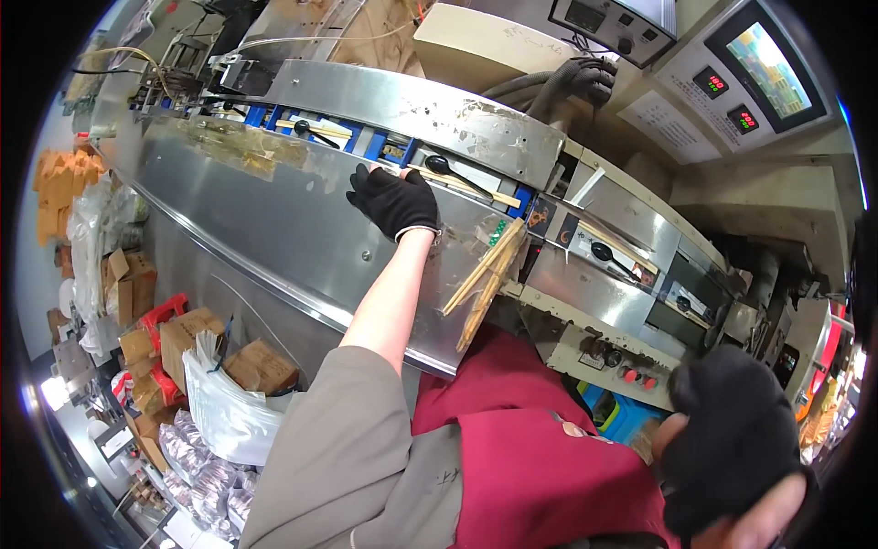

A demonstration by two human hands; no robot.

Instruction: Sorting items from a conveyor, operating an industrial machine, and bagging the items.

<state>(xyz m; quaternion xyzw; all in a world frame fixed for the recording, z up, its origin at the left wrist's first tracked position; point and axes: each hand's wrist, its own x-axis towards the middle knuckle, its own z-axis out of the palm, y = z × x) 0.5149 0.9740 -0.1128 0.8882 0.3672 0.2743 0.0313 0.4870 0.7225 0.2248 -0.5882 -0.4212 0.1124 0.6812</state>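
1. My left hand (395, 201), gloved in black, lies spread and empty at the conveyor slot (457, 178), just beside a black spoon (444, 167) and wooden chopsticks (471, 188).
2. I judge I'm loading slots; more chopsticks (485, 279) wait on the steel table (302, 229).
3. My right hand (732, 439) sits low, apparently closed; I cannot tell whether it holds anything.
4. Next calls for aligning pieces squarely inside the slot.
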